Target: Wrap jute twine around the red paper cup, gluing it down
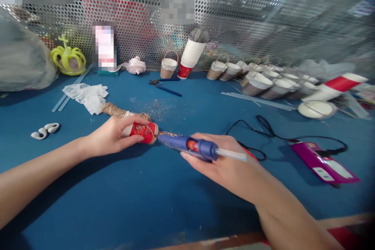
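Note:
My left hand (113, 134) is closed around a red and white paper cup (143, 131), which lies on its side with its base toward the right. In my right hand (225, 164) is a blue hot glue gun (178, 142), a clear glue stick (231, 154) sticking out of its back end. The gun's nozzle is at the base edge of the cup; whether it touches, I cannot tell. A roll of brown twine (114, 109) lies just behind the cup, partly hidden by it and by my left hand.
Blue-handled pliers (168, 88) lie behind the cup. Several twine-wrapped cups (256, 82) stand at the back right, near a stack of paper cups (191, 56). Right of my hand is a purple pouch (325, 162) with a black cord. White lace (89, 95) and earphones (45, 130) lie left.

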`<state>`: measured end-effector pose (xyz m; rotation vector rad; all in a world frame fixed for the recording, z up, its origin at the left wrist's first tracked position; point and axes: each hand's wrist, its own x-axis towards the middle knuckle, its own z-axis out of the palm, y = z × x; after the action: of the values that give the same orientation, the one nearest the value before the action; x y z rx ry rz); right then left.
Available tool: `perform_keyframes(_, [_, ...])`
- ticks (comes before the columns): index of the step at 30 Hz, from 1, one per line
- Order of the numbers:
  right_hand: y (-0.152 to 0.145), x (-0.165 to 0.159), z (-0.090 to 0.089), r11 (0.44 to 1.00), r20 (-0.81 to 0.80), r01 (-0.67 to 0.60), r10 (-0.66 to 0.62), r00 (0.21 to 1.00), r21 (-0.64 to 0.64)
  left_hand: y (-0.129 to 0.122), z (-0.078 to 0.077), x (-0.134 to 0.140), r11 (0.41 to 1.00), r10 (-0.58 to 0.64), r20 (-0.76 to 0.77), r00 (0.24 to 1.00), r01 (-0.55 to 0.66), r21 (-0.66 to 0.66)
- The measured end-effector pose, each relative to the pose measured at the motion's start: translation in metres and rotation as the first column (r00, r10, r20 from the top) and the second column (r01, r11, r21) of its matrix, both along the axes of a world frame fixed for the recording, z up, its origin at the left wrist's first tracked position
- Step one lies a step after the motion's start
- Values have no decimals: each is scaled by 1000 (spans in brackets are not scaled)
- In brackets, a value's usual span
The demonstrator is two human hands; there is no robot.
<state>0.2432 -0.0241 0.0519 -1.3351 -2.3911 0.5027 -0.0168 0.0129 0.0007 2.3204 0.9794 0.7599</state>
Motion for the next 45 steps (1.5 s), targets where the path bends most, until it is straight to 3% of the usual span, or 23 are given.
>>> perform_keyframes(11, [4, 5, -5, 988, -47, 89, -95, 994, -124, -2, -3, 0, 999, -25, -32, 999, 26, 32])
perform_keyframes(18, [11, 3, -6, 998, -38, 65, -66, 997, -26, -4, -4, 0, 995, -49, -60, 997, 54, 86])
perform_keyframes(22, [12, 7, -6, 992, 35, -43, 39, 999, 115, -5, -3, 0, 994, -54, -66, 996, 60, 96])
perform_keyframes(27, [11, 11, -3, 991, 42, -75, 70, 997, 108, -4, -3, 0, 993, -69, -72, 995, 76, 89])
perform_keyframes(31, [17, 9, -2, 975, 150, -161, 138, 979, 152, -5, -2, 0, 989, -100, -88, 991, 109, 104])
perform_keyframes(36, [22, 7, -5, 993, 165, -89, 75, 983, 80, -5, 0, 1, 974, -142, -94, 985, 156, 163])
perform_keyframes(45, [18, 9, -6, 970, 116, -145, 124, 986, 197, -7, 1, 2, 977, -112, -101, 989, 128, 168])
